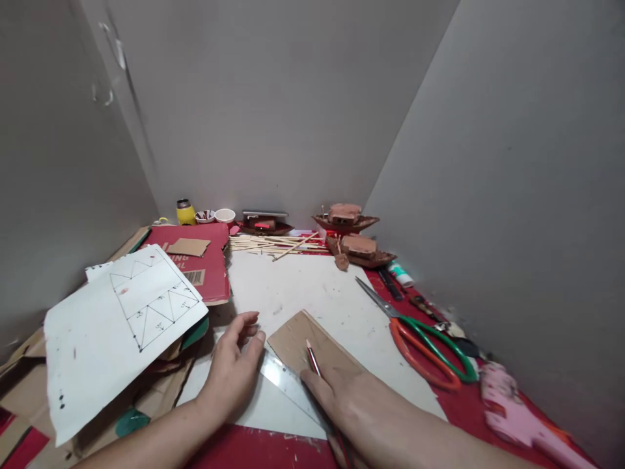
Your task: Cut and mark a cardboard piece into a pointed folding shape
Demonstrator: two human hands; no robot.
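Note:
A pencil [313, 360] is in my right hand [359, 404], its sharpened tip pointing away from me. Under that hand lies a piece of brown cardboard [295, 335] with a faint line drawn on it. A clear ruler [288, 383] runs along the cardboard's near edge, its right part partly covered by my right hand. My left hand [237, 365] is over the ruler's left end, fingers loosely curved and thumb apart. Whether it presses on the ruler I cannot tell. Both hands are above a white sheet [263, 286] on the red table.
Large scissors [398, 319] with green and orange handles lie at right, near a pink glue gun [512, 404]. A paper with a drawn pattern [107, 352] tops cardboard scraps at left. Thin sticks [263, 245], model boats [361, 247] and a yellow bottle [185, 213] stand behind.

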